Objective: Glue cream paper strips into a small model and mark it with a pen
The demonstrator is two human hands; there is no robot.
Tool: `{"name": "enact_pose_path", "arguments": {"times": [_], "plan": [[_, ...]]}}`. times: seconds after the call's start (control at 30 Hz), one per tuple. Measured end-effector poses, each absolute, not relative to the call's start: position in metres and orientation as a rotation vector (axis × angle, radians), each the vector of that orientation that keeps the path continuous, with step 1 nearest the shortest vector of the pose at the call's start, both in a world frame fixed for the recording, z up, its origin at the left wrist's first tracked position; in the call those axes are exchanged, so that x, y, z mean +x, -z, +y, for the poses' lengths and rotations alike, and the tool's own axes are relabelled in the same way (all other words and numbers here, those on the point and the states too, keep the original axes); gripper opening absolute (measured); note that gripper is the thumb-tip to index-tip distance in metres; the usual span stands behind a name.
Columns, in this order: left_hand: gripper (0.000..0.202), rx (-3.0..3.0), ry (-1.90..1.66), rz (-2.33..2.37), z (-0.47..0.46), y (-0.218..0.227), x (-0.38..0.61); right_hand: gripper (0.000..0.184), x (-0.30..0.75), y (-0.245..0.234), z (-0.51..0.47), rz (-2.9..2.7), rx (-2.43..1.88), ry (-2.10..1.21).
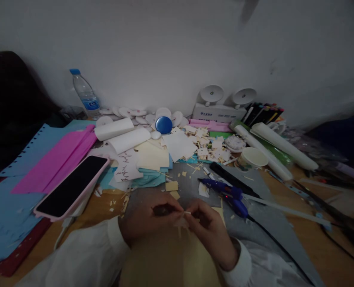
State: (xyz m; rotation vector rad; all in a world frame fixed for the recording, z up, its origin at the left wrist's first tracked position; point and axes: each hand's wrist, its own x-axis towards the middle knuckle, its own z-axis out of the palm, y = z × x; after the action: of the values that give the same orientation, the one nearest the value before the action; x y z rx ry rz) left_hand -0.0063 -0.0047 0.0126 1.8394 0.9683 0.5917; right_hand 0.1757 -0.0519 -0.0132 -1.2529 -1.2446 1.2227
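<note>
Close together near the table's front edge, my left hand (153,215) and my right hand (209,228) both pinch a small pale paper piece (180,221). Thin strips seem to hang from its lower side; the fingers hide part of it. A blue glue gun (221,189) with a small red light lies to the right of my right hand, its nozzle pointing left. Just beyond my fingers are small cream paper squares (171,185) and scraps on the grey mat (191,181). Further back lies a pile of small cream paper cutouts (215,147).
At left, a phone (72,185) rests beside pink paper (57,159) and blue sheets (9,215). A water bottle (85,91) stands by the wall. Rightward are a paper cup (252,158), white rolls (284,143), a black knife-like tool (235,179) and the glue gun's cable (278,245).
</note>
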Motion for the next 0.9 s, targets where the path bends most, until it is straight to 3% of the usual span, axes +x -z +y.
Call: {"name": "enact_pose_path", "arguments": {"times": [0.23, 0.9], "plan": [[0.029, 1.559, -0.617, 0.802, -0.007, 0.004, -0.008, 0.039, 0.179, 0.010, -0.050, -1.208, -1.275, -1.274], [0.024, 1.405, -0.621, 0.781, -0.008, 0.001, -0.006, 0.043, 0.180, 0.009, -0.049, -1.184, -1.291, -1.325]]}}
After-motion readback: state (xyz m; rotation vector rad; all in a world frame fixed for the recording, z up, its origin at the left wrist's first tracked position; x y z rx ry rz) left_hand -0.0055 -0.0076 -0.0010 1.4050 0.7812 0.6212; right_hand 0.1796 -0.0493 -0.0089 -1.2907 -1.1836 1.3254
